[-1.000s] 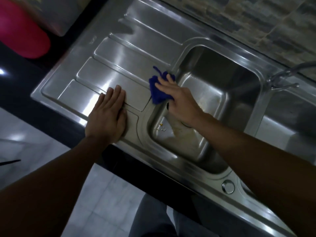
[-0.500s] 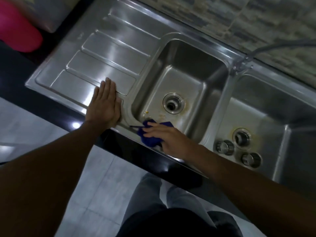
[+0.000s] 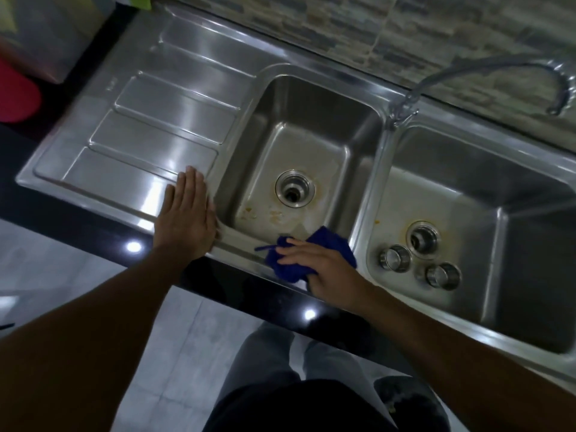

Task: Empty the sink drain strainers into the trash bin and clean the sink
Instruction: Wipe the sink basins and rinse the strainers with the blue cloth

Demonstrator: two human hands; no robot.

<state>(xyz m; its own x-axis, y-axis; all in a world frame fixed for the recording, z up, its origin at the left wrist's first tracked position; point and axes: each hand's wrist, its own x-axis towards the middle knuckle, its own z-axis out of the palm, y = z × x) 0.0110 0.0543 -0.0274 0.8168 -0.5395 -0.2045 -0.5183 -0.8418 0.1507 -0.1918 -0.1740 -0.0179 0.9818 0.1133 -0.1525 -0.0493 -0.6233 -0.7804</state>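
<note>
With the blue cloth (image 3: 314,255) now dragged from the drainboard corner down to the near rim of the left basin (image 3: 299,145): right hand (image 3: 314,266) fingers spread, pressing cloth flat; left hand (image 3: 187,213) open, bracing, empty. Strainers (image 3: 419,266) parked in right basin; stains remaining, wiping unfinished.
</note>
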